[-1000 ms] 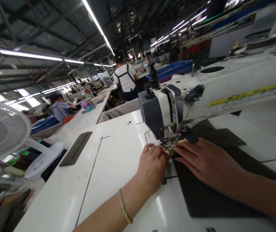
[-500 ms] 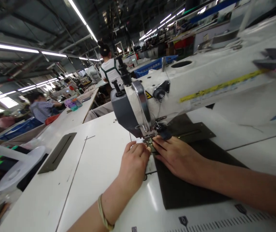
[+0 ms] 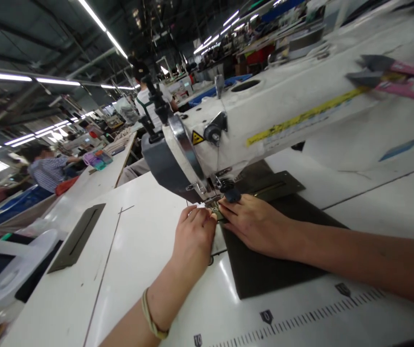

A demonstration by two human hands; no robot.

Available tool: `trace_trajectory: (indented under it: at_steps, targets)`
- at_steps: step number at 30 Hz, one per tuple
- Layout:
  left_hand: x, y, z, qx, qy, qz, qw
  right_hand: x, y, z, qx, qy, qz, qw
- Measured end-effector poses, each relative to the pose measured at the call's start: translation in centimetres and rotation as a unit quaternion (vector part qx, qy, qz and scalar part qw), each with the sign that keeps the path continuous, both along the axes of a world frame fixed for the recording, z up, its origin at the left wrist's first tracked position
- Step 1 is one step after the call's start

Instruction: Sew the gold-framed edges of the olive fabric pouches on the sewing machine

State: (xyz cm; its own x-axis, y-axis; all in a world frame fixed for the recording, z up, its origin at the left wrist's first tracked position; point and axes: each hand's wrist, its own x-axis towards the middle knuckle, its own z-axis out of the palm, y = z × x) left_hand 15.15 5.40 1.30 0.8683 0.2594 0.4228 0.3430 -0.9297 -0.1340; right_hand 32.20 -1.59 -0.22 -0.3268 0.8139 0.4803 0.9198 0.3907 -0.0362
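A white sewing machine (image 3: 200, 140) stands over the white table. My left hand (image 3: 195, 232) is at its needle area, fingers bent and pressed together at the edge of a small olive piece (image 3: 222, 215). From the right, my right hand (image 3: 255, 222) rests on that piece and on a dark olive panel (image 3: 265, 270), fingertips close to the presser foot. The fingers of both hands nearly meet, and what lies between them is partly hidden. Behind my right hand is a dark strip with a zipper slot (image 3: 282, 185).
Another slotted dark piece (image 3: 78, 236) lies on the table at the left. A white fan base (image 3: 22, 270) stands at the left edge. Pink-handled snips (image 3: 406, 82) rest on the machine arm. Two people (image 3: 48, 168) sit or stand at tables beyond.
The whole view has shifted, so the machine and hands appear further left. Both hands keep nearly the same place at the needle. More of the pink-handled snips shows.
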Motion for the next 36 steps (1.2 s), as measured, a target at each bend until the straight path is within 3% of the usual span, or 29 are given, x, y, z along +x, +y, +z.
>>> trace_trajectory:
  at_steps: [8, 15, 25, 31, 33, 36]
  targets:
    - [0.3, 0.1, -0.5, 0.000, 0.000, 0.033, 0.999, 0.1, 0.6, -0.4, 0.052, -0.015, 0.006, 0.999]
    - [0.2, 0.3, -0.7, -0.015, 0.003, 0.032, 0.999, 0.3, 0.7, -0.3, 0.025, 0.010, 0.021, 0.999]
    - [0.3, 0.7, -1.2, -0.012, 0.007, 0.053, 0.998, 0.0, 1.2, -1.4, 0.051, 0.041, 0.010, 0.998]
    - [0.5, 0.9, -1.8, -0.005, -0.026, 0.066, 0.998, 0.6, 1.6, -1.0, 0.032, 0.066, 0.034, 0.997]
    - [0.4, 1.0, -1.8, -0.013, -0.028, 0.072, 0.997, 1.9, 1.6, -1.2, 0.065, 0.050, 0.017, 0.997]
    - [-0.3, 0.9, -0.9, -0.057, -0.031, 0.071, 0.995, 4.5, 0.3, -2.5, 0.143, -0.002, -0.063, 0.988]
